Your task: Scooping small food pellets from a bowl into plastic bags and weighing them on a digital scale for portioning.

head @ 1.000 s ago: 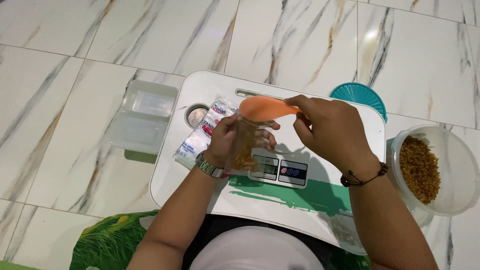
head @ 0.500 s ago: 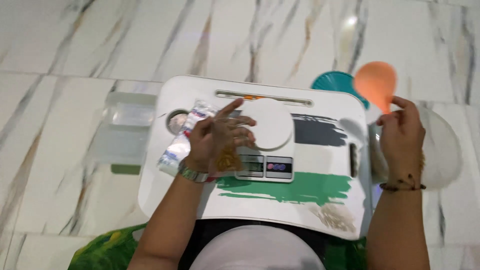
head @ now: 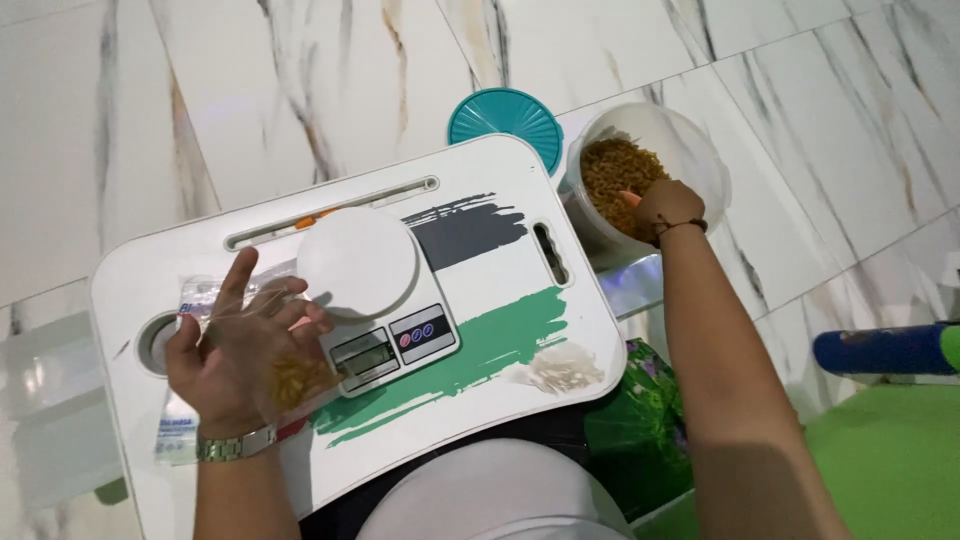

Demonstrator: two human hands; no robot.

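Both hands are busy: our left hand (head: 245, 365) grips a small clear plastic bag (head: 290, 375) with a little yellow macaroni in its bottom, just beside the scale; our right hand (head: 665, 205) is sunk into the round clear tub of macaroni (head: 690, 150), fingers curled — around what, we cannot tell. We judge the bag barely started. On the one white lap-desk worktop (head: 500, 420) sits one white digital kitchen scale (head: 375, 290), platform bare — nothing weighed yet. One teal round lid (head: 505, 115) lies on the floor, one stack of flat clear bags (head: 190, 310) under our left hand.
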